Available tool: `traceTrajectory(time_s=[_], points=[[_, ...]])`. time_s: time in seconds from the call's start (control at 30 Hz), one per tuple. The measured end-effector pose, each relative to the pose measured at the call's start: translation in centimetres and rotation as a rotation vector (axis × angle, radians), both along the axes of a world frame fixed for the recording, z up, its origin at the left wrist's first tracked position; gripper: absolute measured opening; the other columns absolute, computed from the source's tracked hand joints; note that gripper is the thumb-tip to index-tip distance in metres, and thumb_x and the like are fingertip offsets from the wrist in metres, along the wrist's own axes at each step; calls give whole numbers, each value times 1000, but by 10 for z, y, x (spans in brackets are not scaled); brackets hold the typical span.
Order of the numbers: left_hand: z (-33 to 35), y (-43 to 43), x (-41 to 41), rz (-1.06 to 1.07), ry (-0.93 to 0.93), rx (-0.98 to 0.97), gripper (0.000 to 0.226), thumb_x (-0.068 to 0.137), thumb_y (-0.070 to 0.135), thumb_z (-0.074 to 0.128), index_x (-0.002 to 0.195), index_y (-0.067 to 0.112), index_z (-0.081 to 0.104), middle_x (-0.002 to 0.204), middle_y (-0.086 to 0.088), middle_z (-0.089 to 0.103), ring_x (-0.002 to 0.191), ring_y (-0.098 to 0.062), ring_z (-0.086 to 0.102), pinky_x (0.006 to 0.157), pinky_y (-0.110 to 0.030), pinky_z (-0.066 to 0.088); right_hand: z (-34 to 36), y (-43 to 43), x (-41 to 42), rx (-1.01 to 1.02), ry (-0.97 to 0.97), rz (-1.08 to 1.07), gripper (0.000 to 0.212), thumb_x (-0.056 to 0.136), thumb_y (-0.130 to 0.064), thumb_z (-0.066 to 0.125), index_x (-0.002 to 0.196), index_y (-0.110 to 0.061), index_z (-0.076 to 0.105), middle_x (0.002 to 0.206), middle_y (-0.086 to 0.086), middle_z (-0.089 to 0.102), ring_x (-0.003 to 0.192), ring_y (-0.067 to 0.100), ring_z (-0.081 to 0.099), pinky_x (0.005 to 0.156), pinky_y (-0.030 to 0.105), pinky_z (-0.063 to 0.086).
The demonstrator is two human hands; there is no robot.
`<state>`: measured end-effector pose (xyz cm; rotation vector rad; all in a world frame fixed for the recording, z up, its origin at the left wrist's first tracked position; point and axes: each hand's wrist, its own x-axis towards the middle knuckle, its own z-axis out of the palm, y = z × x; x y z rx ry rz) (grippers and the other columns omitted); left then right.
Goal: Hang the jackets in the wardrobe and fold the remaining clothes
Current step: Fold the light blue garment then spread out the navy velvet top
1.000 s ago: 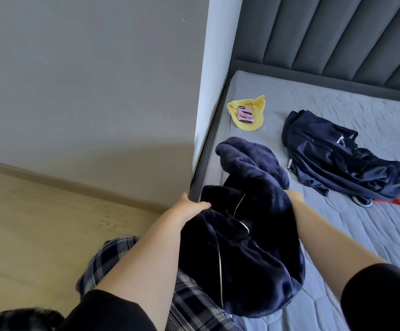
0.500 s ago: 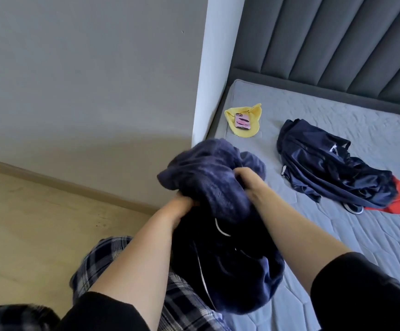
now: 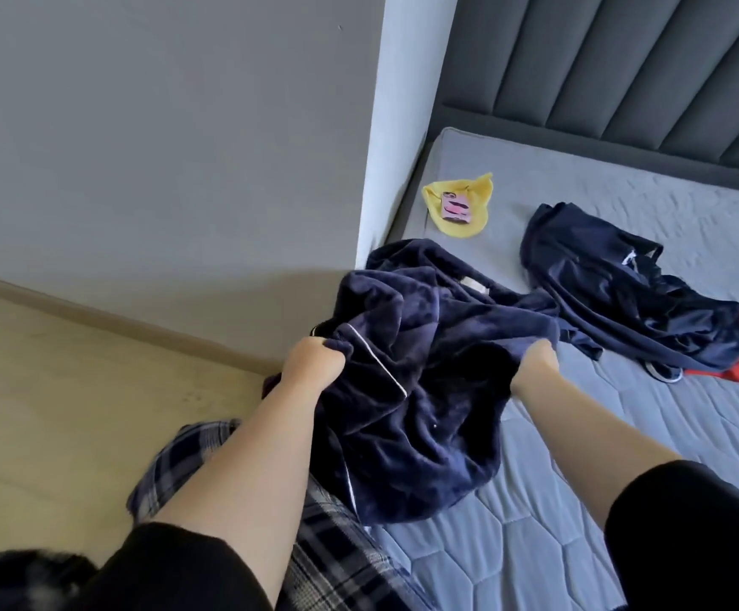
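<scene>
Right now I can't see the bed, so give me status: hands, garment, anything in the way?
Left hand and right hand both grip the navy fleece garment, bunched over the mattress edge. Dark jacket lies close beyond it.

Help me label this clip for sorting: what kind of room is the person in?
Most likely a bedroom. A bare grey quilted mattress lies against a padded headboard, clothes are strewn on it, and both hands, left hand and right hand, grip a navy fleece garment.
</scene>
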<state>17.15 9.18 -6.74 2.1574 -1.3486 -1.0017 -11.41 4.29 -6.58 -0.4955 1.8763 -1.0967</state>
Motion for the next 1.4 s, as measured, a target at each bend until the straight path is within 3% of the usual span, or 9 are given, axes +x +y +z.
traceTrajectory(time_s=[0.1, 0.4, 0.57, 0.73, 0.87, 1.03, 1.17, 1.27, 1.4], points=[[4, 1, -13, -62, 260, 13, 18, 86, 38, 54, 97, 30, 63, 101, 1, 65, 97, -24, 59, 83, -31, 45, 8, 6, 20, 87, -208, -79, 78, 80, -47, 65, 144, -15, 33, 130, 5, 52, 111, 33, 57, 96, 48, 47], [10, 16, -4, -571, 506, 435, 101, 49, 96, 52, 117, 23, 64, 108, -4, 72, 93, -18, 69, 96, -36, 47, 20, 6, 46, 169, -281, 458, 11, 51, -1, 48, 45, -10, 50, 47, 6, 49, 43, 23, 54, 48, 24, 49], [6, 5, -10, -154, -152, 51, 68, 85, 75, 31, 134, 30, 47, 132, -2, 56, 113, -27, 54, 94, -42, 41, 2, -4, 47, 428, 714, 704, 46, 81, -9, 52, 126, 0, 48, 127, 22, 48, 116, 36, 48, 94, 39, 44], [-1, 0, -23, -217, -122, -344, 47, 99, 45, 34, 144, 30, 38, 148, 1, 39, 134, -27, 34, 109, -48, 30, -1, -13, 53, -153, 530, 388, 80, 84, -16, 54, 151, -19, 11, 155, 6, 20, 138, 27, 27, 110, 44, 29], [-5, -4, -34, -242, -114, -509, 44, 101, 40, 36, 142, 27, 43, 154, 3, 31, 141, -21, 24, 113, -43, 25, -2, -12, 65, 12, 464, 1035, 6, 87, -11, 51, 90, -14, 55, 88, 4, 53, 84, 21, 48, 77, 30, 41], [-16, -20, -40, -489, -192, -345, 52, 98, 46, 40, 147, 32, 33, 161, 6, 7, 147, -22, 6, 116, -51, 14, 21, -26, 57, 508, 294, 1485, 12, 90, -13, 50, 80, -7, 52, 50, 10, 56, 41, 24, 53, 49, 28, 50], [-32, -23, -47, -627, -171, -154, 58, 95, 49, 42, 149, 36, 25, 159, 11, 16, 146, -21, 10, 116, -52, 16, 18, -51, 58, 164, 595, 964, 9, 81, -9, 50, 76, -6, 57, 57, 8, 63, 60, 29, 63, 50, 24, 47], [-34, -25, -50, -631, -190, -154, 58, 95, 51, 41, 149, 37, 24, 159, 11, 18, 146, -21, 11, 116, -51, 15, -9, -61, 48, 41, 809, 576, 40, 87, -35, 54, 118, -10, 55, 117, 13, 58, 116, 33, 51, 90, 37, 45], [-35, -29, -53, -655, -204, -117, 57, 96, 52, 38, 149, 40, 22, 159, 9, 16, 146, -21, 9, 116, -50, 12, -37, -60, 44, 185, 299, 493, 92, 81, -64, 56, 144, -2, 31, 138, 17, 46, 124, 33, 48, 101, 39, 40]])
